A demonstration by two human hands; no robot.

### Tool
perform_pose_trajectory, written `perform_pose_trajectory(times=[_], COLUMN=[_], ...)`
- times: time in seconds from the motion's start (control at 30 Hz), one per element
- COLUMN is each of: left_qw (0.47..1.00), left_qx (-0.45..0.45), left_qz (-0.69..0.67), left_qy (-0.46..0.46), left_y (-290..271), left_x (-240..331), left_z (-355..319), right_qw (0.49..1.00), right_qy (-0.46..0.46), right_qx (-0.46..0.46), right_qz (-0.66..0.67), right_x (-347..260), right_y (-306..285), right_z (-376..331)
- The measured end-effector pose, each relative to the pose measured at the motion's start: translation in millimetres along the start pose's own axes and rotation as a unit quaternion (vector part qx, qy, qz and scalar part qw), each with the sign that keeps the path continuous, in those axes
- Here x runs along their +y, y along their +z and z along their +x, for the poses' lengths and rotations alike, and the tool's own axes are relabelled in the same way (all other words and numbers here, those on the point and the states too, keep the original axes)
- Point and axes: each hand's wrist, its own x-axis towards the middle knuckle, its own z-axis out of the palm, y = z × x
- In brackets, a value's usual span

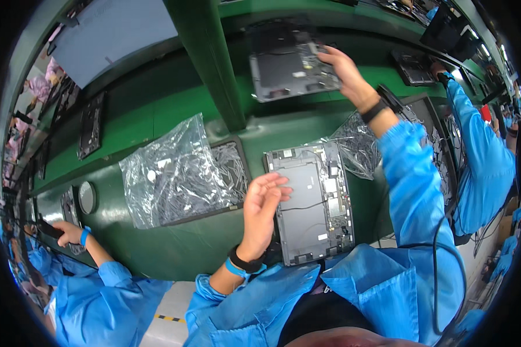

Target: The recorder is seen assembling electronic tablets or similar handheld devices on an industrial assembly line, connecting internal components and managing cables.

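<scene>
Beyond the empty, loosely curled left hand (262, 205), an opened device panel (288, 66) is being gripped by its edge in the right hand (344, 70), best held level.

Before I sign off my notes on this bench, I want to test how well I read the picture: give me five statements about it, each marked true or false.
1. The right hand holds an opened dark device by its right side. True.
2. The left hand is gripping a screwdriver. False: no tool shows in the left hand; its fingers are over the left side of the nearer opened device.
3. A clear plastic bag lies partly over the tray left of the nearer opened device. True.
4. The bench top is white. False: the bench top is green.
5. The person's sleeves are red. False: they are blue.
</scene>
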Motion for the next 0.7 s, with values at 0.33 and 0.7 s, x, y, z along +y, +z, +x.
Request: perform_pose_trajectory(times=[0.33,0.7], left_qw=[0.998,0.997], left_qx=[-0.039,-0.032], left_qz=[0.038,0.058], left_qy=[-0.033,-0.045], left_y=[3.1,-2.3], left_x=[0.0,2.3], left_z=[-4.0,-3.7], right_qw=[0.982,0.991], right_qy=[0.062,0.092], right_qx=[-0.132,-0.043], right_qz=[0.122,-0.090], right_x=[88.0,68.5], right_y=[157.5,166.5], right_z=[87.4,78.6])
